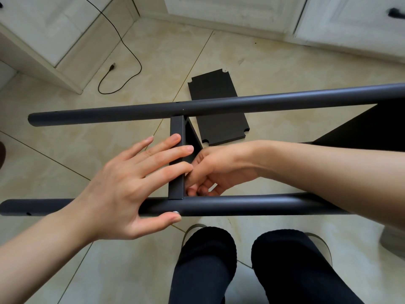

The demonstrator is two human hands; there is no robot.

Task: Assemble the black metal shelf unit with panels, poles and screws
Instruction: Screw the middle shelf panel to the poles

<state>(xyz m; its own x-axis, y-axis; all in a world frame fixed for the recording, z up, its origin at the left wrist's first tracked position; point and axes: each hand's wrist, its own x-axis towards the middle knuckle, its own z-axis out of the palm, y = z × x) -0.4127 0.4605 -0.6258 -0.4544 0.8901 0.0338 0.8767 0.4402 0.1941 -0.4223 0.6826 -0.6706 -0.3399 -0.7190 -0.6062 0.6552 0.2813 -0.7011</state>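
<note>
Half-built shelf frame (372,128) lies on its side above the floor (274,66), a spare panel (217,110) flat beyond it. Near pole (241,205) meets the upright panel's edge (176,172). Left hand (122,189) is spread flat, bracing that edge, thumb by a screw (176,212). Right hand (219,170) curls behind the joint; whether it holds anything, I can't tell. Fixing this corner, I reckon; tightening comes next.
</note>
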